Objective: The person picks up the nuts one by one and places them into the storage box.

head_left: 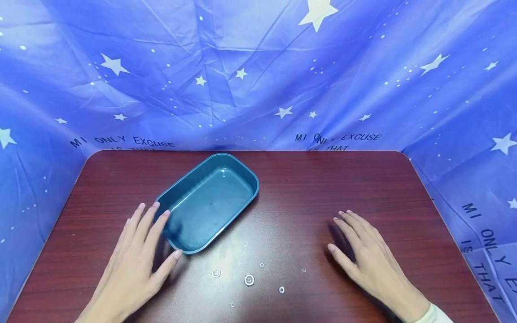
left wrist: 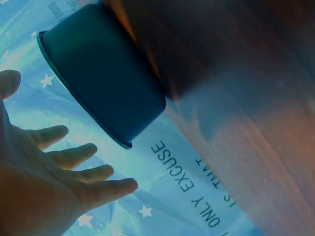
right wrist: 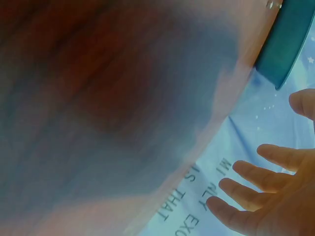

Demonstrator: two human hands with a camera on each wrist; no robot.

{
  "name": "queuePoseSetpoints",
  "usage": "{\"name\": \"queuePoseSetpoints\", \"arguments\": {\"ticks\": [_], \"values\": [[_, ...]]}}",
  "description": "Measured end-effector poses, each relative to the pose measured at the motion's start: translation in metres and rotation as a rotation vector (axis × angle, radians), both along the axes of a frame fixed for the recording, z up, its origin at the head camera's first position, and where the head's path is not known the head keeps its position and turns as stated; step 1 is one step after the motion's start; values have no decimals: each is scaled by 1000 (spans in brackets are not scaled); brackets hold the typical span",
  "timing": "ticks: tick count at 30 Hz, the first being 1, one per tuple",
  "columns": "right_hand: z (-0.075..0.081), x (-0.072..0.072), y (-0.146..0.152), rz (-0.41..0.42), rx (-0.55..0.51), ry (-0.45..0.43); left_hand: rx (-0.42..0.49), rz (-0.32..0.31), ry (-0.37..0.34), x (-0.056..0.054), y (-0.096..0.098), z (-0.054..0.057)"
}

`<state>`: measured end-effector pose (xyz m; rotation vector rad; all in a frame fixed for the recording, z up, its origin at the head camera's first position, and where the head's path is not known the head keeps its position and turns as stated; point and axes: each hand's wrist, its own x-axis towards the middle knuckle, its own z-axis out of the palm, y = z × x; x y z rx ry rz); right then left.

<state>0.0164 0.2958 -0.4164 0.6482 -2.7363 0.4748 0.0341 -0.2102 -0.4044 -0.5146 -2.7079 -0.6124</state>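
A teal rectangular plastic tray [head_left: 218, 211] lies at an angle on the left half of the table, nothing inside it. My left hand [head_left: 135, 255], fingers spread, hovers at the tray's near left end; the left wrist view shows a gap between the fingers and the tray's wall [left wrist: 106, 73]. On the right side, my right hand [head_left: 365, 255] is held over the table with loosely extended fingers and holds nothing. Between the hands lie several small metal nuts, among them a large nut [head_left: 249, 280], a paler one [head_left: 216, 272] and a smaller one [head_left: 281, 290].
The dark red wood-grain table [head_left: 323, 179] has rounded far corners. A blue cloth [head_left: 258, 89] with white stars and printed lettering hangs behind it and along both sides. Tiny rings, such as one ring [head_left: 304, 270] near the right hand, lie scattered on the tabletop.
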Motion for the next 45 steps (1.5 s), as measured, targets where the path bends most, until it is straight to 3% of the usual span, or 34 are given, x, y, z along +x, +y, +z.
{"name": "queuePoseSetpoints", "arguments": {"ticks": [18, 30, 45], "values": [[-4, 8, -21, 102, -10, 31, 6, -34, 62, 6, 20, -7], [-4, 17, -32, 144, -12, 24, -38, -75, 9, 11, 30, -9], [-14, 25, -43, 226, 42, 35, -66, -101, 25, 16, 40, -4]]}}
